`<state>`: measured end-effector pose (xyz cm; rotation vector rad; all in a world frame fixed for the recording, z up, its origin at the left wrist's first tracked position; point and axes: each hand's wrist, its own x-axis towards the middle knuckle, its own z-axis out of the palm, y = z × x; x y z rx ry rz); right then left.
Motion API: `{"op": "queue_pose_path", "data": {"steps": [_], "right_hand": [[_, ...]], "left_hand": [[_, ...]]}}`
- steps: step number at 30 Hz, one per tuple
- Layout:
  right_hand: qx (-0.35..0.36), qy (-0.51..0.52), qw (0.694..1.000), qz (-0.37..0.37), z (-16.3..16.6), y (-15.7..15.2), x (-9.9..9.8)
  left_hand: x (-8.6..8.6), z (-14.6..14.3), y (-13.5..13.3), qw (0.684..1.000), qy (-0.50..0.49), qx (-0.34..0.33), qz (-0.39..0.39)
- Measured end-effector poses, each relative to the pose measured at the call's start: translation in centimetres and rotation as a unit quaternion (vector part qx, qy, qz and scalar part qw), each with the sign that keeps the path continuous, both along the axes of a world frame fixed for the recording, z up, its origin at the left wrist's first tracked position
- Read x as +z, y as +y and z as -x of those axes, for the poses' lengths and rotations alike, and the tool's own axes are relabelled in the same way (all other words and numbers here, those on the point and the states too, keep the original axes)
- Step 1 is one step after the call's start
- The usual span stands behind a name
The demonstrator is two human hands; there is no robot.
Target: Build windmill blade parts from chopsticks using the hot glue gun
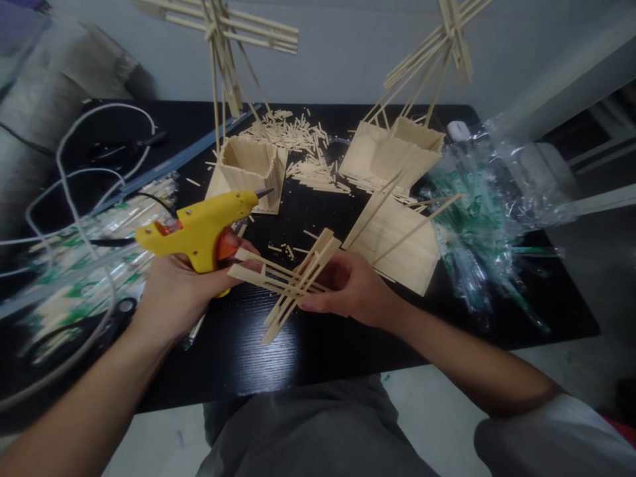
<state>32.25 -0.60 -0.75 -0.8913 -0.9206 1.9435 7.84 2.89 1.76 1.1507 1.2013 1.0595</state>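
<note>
My left hand grips a yellow hot glue gun with an orange trigger, its nozzle pointing right and away. My right hand pinches a crossed frame of thin wooden sticks just above the black table; my left fingertips also touch the frame's left end. Two wooden stick-built windmill models stand behind: the left windmill and the right windmill, each with sloped walls and a bladed top. A flat panel of glued sticks lies right of my right hand.
Loose cut sticks litter the back of the table. Packs of wrapped sticks and white cables lie at the left, with black scissors near my left wrist. Crumpled clear wrappers pile at the right. My lap is below the table edge.
</note>
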Motion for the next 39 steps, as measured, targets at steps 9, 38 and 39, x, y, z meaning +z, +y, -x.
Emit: {"op": "queue_pose_path", "data": {"steps": [9, 38, 39], "right_hand": [[0.028, -0.018, 0.999, -0.004, -0.3, 0.4, 0.0], [-0.016, -0.05, 0.997, -0.056, -0.1, 0.5, -0.9], [-0.018, -0.053, 0.997, -0.057, -0.1, 0.4, -0.9]], "left_hand": [[-0.2, 0.0, 0.3, 1.0, -0.01, 0.0, 0.025], [0.0, -0.3, 0.5, 0.999, -0.005, 0.0, 0.05], [0.1, -0.3, 0.5, 0.999, -0.003, 0.001, 0.047]]}}
